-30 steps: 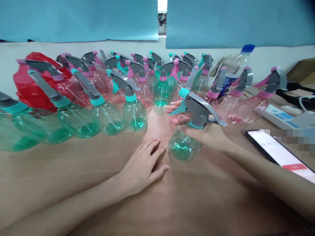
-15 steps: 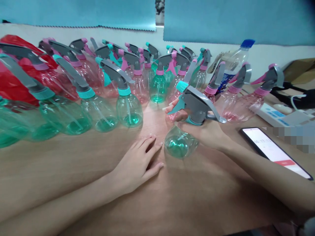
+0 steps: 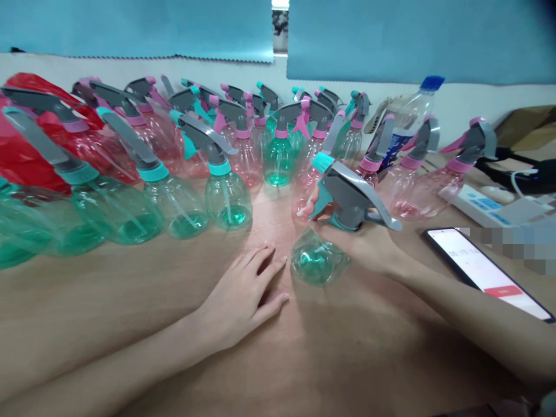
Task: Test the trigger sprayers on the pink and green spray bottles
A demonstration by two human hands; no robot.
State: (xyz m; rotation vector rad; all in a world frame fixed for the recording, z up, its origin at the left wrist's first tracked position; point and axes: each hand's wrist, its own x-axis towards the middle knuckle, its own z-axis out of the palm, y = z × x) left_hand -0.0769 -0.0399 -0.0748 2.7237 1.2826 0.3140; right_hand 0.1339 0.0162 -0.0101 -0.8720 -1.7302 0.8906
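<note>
A green spray bottle with a grey and teal trigger head stands on the wooden table in front of me. My right hand is wrapped round its neck just under the head, with the fingertips showing at the teal trigger. To the left of it, my left hand lies flat on the table, fingers apart, holding nothing. Another green spray bottle stands beyond my left hand. A pink spray bottle is partly hidden behind the held one.
Several green bottles line the left, with pink and green ones behind. On the right are several pink bottles, a phone with a running timer, and a white device. A red bag lies far left; a blue-capped bottle stands behind.
The fingers of my right hand have drawn in at the trigger, which sits closer to the head. My left hand stays in place. The whole view has shifted slightly.
</note>
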